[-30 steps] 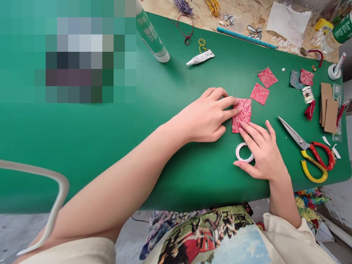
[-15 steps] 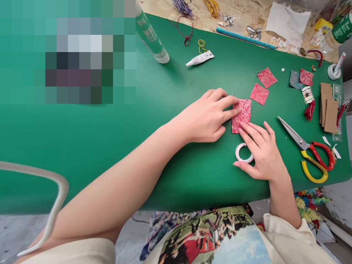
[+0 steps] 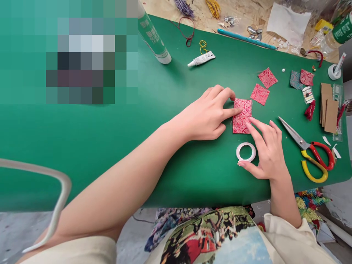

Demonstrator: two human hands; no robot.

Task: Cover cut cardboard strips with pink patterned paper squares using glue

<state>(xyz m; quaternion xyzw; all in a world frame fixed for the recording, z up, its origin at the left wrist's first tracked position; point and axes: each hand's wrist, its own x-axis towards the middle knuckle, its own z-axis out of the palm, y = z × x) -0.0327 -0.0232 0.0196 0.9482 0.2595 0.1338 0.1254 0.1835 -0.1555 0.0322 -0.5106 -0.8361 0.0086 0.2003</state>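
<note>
Two red-and-white patterned fabric pieces [image 3: 242,124] lie edge to edge on the green table, forming an upright rectangle. My left hand [image 3: 211,113] rests at their left side, one finger stretched onto the upper piece and the others spread or bent. On the right edge, near the seam, the fingertips of my right hand [image 3: 265,146] touch the cloth, its fingers apart and thumb spread. A white roll of tape [image 3: 236,151] lies flat just below the fabric, close to my right thumb. Two more red fabric squares [image 3: 260,94] lie up and to the right.
Right of my hands are open-looking scissors [image 3: 304,145] with red and yellow handles. Brown card strips [image 3: 330,115] and a red tassel [image 3: 310,110] lie beyond. Farther back are a white glue tube [image 3: 202,58], a green-and-white bottle [image 3: 155,36] and a blue pencil [image 3: 244,39].
My right hand has slid right, from the middle of the fabric to its right edge, uncovering the seam and the tape roll. The left hand's upper finger has drawn back off the cloth.
</note>
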